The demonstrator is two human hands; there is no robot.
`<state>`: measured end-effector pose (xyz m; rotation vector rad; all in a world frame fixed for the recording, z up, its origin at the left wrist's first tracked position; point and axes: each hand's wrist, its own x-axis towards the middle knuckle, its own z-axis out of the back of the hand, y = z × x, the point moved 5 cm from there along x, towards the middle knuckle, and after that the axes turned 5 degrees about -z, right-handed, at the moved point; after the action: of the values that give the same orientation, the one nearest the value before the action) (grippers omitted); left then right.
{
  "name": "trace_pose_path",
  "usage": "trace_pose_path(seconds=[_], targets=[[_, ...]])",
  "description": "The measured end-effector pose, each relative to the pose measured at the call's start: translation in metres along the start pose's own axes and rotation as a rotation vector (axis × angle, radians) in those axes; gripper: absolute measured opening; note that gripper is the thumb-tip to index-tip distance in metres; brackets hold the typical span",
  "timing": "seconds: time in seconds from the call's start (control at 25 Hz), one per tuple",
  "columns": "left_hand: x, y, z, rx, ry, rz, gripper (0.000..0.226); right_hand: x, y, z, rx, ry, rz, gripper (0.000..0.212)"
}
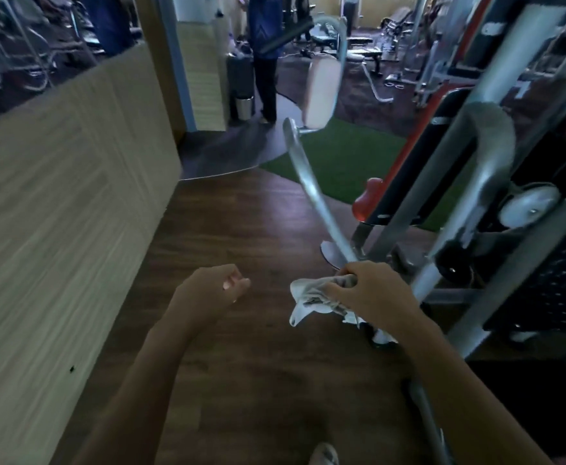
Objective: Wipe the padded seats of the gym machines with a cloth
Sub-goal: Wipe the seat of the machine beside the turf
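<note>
Entry: R hand fingers grasping cloth, L hand fingers loosely curled, empty; step prob. btwn seats; next needs cloth onto black-red pad.

cloth: partly under right hand | machine frame: motion-blurred

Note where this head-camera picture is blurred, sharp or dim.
Head view: motion blur smears the wood wall and the machine frame; the cloth in the right hand looks sharper; the far benches look dim and soft.
</note>
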<state>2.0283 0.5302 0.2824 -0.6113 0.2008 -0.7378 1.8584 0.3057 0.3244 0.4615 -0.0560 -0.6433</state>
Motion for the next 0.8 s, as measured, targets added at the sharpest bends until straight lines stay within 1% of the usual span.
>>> trace_pose_path(seconds=[0.08, 0.24, 0.4, 0.48, 0.56, 0.64, 0.8], targets=[[0.019, 0.017, 0.013, 0.003, -0.027, 0.000, 0.020, 0.026, 0.017, -0.009, 0.004, 0.014, 0.023, 0.036], [0.078, 0.054, 0.038, 0.004, -0.058, 0.050, 0.023, 0.106, 0.055, -0.026, -0.017, 0.022, 0.106, 0.036], [0.143, 0.083, 0.068, 0.017, -0.062, 0.106, 0.020, 0.190, 0.096, -0.041, 0.028, 0.073, 0.153, 0.035], [0.177, 0.100, 0.087, 0.010, -0.099, 0.113, 0.025, 0.230, 0.120, -0.046, 0.070, 0.097, 0.176, 0.035], [0.206, 0.119, 0.103, 0.017, -0.107, 0.112, 0.028, 0.265, 0.144, -0.048, 0.078, 0.092, 0.188, 0.033], [0.234, 0.143, 0.118, 0.030, -0.091, 0.126, 0.022, 0.298, 0.167, -0.052, 0.040, 0.071, 0.204, 0.031], [0.301, 0.193, 0.145, 0.029, -0.078, 0.108, 0.021, 0.368, 0.210, -0.068, -0.015, -0.010, 0.177, 0.036]])
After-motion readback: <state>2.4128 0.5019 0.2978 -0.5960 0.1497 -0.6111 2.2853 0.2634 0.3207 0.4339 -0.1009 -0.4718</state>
